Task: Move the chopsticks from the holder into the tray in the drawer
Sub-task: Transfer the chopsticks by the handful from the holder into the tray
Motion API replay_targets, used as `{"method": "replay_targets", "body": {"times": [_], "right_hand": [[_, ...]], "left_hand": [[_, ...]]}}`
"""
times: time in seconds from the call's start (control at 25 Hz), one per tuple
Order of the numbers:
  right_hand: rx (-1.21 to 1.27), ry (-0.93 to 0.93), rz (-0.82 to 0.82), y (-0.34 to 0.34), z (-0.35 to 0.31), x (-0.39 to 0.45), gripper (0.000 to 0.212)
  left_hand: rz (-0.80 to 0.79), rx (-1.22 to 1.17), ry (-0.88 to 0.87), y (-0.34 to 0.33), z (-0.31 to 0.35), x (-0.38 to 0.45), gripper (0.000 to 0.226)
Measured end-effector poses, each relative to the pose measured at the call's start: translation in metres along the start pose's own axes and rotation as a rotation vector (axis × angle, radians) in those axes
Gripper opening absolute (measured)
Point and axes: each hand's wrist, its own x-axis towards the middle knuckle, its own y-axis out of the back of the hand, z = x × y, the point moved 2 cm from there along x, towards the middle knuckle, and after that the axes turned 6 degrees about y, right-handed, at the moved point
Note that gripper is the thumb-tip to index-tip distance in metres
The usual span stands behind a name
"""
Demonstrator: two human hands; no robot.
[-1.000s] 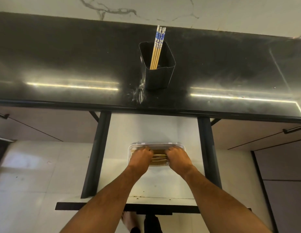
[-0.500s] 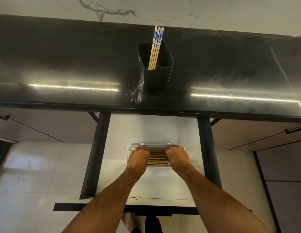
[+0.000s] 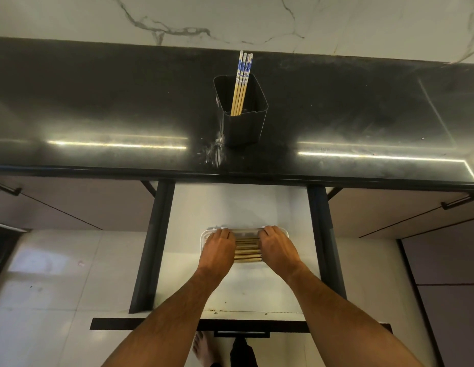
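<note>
Hands reaching into the open drawer, left hand and right hand pressing palms down on chopsticks in tray, fingers curled over the tray at its far edge, grip unclear, four chopsticks standing in the black holder near the countertop's front edge.

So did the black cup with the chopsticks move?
No. The black holder stands at the same spot on the counter, above the drawer; only the camera shifted.

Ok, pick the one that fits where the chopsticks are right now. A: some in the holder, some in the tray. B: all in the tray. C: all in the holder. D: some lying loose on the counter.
A: four blue-patterned chopsticks stand in the black holder, others lie in the tray under both hands.
</note>
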Motion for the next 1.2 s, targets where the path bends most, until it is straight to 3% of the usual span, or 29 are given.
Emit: {"method": "replay_targets", "body": {"times": [0.12,0.4,0.72,1.0,1.2], "right_hand": [[-0.005,0.010,0.116,0.014,-0.001,-0.007,0.047],[-0.154,-0.017,0.352,0.094,-0.011,0.006,0.063],[-0.188,-0.025,0.545,0.229,-0.034,0.040,0.055],[-0.184,0.037,0.639,0.312,-0.033,0.097,0.053],[-0.094,0.036,0.583,0.338,-0.010,0.165,0.054]], "left_hand": [[0.073,-0.011,-0.065,0.016,0.002,-0.001,0.048],[0.431,-0.041,-0.138,0.093,0.010,0.014,0.046],[0.629,-0.108,-0.151,0.230,0.016,0.059,0.041],[0.676,-0.109,-0.142,0.300,0.022,0.131,0.035],[0.655,-0.111,-0.113,0.312,0.021,0.203,0.043]]}}
